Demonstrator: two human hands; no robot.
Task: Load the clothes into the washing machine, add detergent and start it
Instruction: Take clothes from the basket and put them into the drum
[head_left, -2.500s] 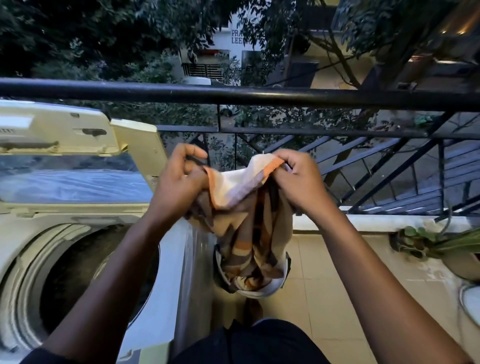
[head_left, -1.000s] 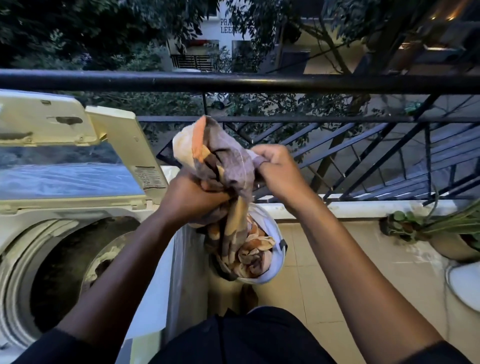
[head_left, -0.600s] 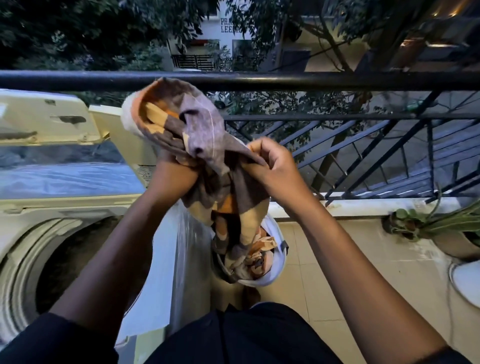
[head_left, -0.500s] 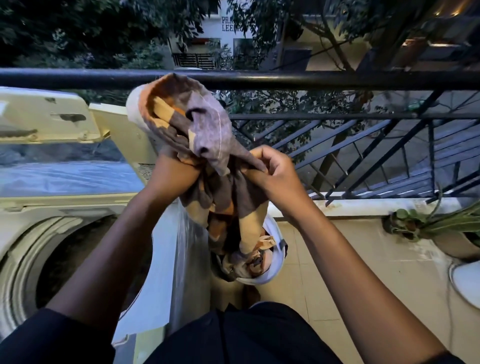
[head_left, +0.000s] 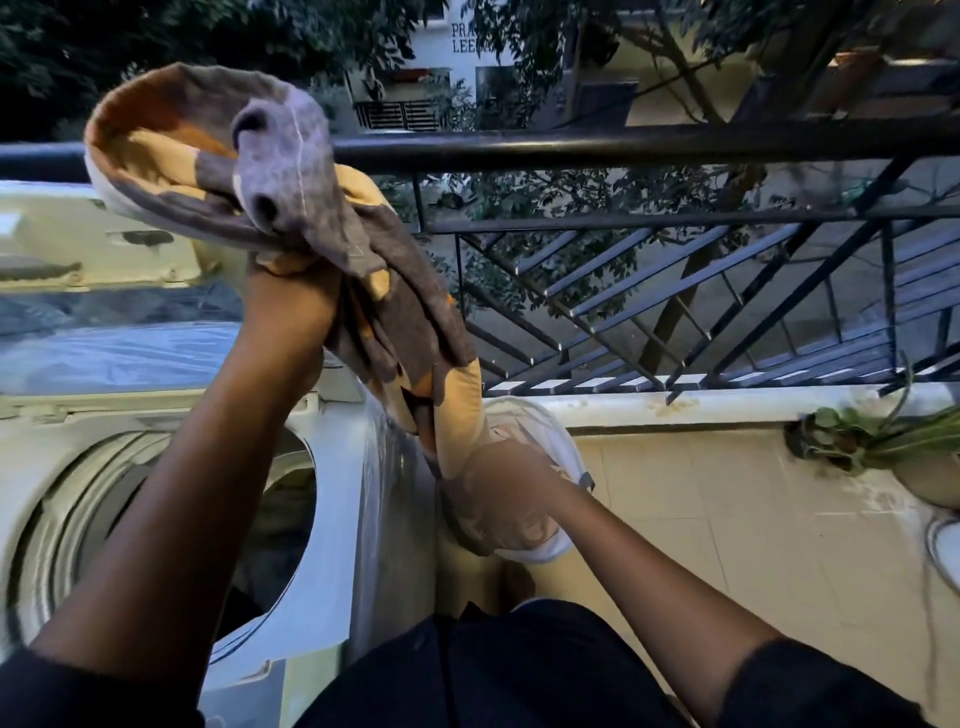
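2 hands (head_left: 291, 306), 1 cloth (head_left: 332, 228), 1 washing machine (head_left: 332, 519) (lid up), 1 basket (head_left: 550, 441).

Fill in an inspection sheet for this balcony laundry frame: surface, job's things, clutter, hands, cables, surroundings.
Surface: tiled balcony floor, pale, some marks near the ledge.
Job's things: top-loading washing machine, lid raised, drum open; brown and orange patterned cloth lifted high, its tail running down to the white laundry bag beside the machine. Detergent: nothing seen.
Clutter: potted plant on the floor at right.
Hands: left hand grips the cloth, raised; right hand low at the bag, blurred, grip unclear.
Cables: nothing seen.
Surroundings: black metal railing, trees and buildings beyond, dim light.
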